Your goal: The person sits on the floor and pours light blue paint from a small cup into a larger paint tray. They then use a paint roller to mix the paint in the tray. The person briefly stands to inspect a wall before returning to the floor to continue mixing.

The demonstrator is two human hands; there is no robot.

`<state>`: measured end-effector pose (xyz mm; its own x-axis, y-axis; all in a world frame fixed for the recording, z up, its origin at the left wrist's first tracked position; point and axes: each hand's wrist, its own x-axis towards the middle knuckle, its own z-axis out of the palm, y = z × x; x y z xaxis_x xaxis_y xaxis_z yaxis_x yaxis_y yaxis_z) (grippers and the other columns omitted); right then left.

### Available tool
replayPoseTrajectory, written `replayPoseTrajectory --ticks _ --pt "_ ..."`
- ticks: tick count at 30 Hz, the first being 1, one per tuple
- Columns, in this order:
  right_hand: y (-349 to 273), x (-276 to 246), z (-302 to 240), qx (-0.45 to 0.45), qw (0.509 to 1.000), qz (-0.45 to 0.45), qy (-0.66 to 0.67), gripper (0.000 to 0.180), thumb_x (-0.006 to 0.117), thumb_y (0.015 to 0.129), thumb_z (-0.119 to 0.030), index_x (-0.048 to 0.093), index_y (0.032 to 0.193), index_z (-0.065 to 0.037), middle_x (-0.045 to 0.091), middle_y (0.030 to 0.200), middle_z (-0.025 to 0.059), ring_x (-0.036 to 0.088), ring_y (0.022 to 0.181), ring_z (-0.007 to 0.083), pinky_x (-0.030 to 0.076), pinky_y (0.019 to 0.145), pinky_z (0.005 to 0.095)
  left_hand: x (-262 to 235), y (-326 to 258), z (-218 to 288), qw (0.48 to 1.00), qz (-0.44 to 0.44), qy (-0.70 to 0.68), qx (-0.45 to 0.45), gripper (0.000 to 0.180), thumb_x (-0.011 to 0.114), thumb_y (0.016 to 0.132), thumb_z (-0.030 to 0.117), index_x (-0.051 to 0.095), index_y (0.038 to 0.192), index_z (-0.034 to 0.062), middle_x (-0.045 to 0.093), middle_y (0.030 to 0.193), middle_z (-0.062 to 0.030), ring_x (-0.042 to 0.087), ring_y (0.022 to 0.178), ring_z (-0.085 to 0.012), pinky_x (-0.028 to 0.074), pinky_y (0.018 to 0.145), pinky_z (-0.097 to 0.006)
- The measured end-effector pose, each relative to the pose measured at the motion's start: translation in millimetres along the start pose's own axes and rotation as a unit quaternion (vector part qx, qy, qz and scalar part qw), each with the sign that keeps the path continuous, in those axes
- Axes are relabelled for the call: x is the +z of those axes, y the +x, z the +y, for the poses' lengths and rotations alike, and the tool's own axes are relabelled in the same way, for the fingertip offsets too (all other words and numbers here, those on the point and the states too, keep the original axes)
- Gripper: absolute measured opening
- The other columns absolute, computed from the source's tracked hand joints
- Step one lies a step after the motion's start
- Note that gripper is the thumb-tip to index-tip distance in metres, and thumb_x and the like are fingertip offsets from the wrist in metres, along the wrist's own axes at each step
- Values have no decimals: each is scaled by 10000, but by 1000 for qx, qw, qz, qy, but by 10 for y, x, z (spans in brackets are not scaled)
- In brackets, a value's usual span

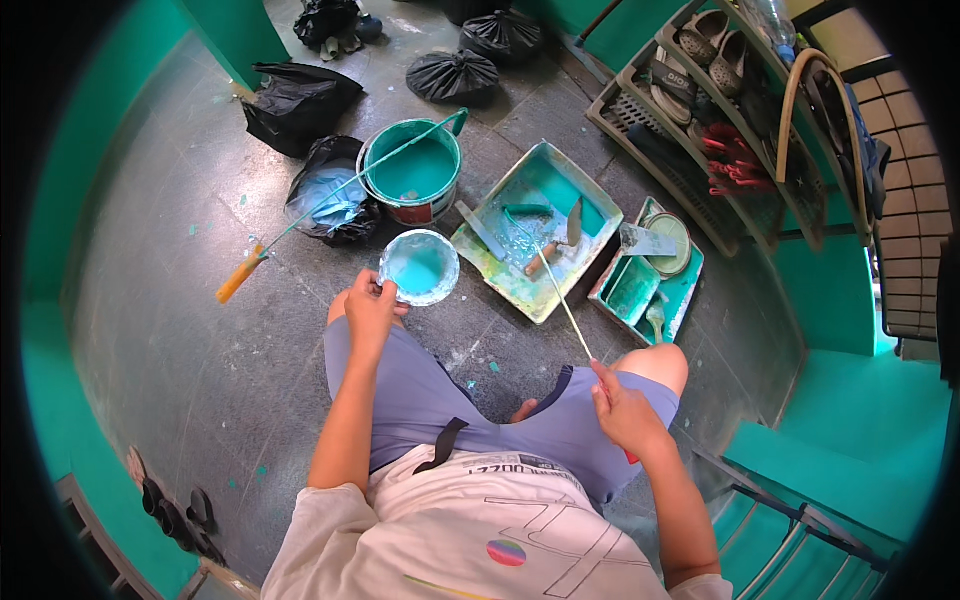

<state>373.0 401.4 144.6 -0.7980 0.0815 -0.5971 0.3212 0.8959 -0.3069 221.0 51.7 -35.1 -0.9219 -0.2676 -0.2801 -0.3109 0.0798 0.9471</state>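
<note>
My left hand (370, 308) grips the rim of a small white tub (422, 298) with turquoise paint inside. Closed round the handle of a paint roller (562, 303) is my right hand (628, 415); the roller's green sleeve lies in a paint-smeared tray (490, 275). That tray also holds a wooden-handled trowel (572, 222) and a flat scraper (481, 232). Behind the tub stands a bucket (410, 212) of turquoise paint. A second roller with a yellow handle (241, 276) rests across the bucket's top.
To the right, a smaller tray (610, 305) holds a round lid, a scraper and a paintbrush (656, 318). Several black bags (452, 75) sit at the back. A shoe rack (640, 120) stands at the far right. Sandals (172, 520) lie near the left wall.
</note>
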Motion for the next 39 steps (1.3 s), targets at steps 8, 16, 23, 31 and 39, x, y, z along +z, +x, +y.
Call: replayPoseTrajectory --ticks 8,16,23,31,39 --pt "-69 -4 83 -12 999 -9 -33 442 452 990 -331 436 1401 -169 661 809 259 631 757 474 506 747 537 99 -16 -212 1000 -7 -3 -29 122 580 887 72 532 882 -40 657 716 -134 702 591 -222 549 481 -293" --pt "-270 37 177 -3 999 -35 -9 457 443 994 -310 408 1425 -161 654 797 265 632 744 468 500 736 525 79 23 -324 999 -9 7 -31 121 575 883 58 529 905 -52 664 705 -145 697 575 -226 553 481 -303" --pt "106 -139 -72 47 997 -67 6 454 449 992 -307 412 1418 -157 649 808 283 625 786 489 495 757 539 89 49 -390 999 -16 11 -37 124 578 885 61 527 903 -51 662 705 -144 697 579 -221 554 483 -302" --pt "215 -56 -52 27 999 -47 3 458 438 1003 -300 391 1434 -149 662 807 261 651 745 441 511 739 520 106 61 -415 999 -25 -10 -47 129 580 881 66 522 911 -45 659 696 -140 695 568 -225 545 483 -298" --pt "-188 80 193 10 998 -29 -54 491 463 982 -321 391 1439 -157 673 916 249 645 782 449 514 750 518 75 92 -530 999 -26 -4 -47 138 597 880 76 520 901 -37 657 701 -157 699 573 -242 557 490 -316"
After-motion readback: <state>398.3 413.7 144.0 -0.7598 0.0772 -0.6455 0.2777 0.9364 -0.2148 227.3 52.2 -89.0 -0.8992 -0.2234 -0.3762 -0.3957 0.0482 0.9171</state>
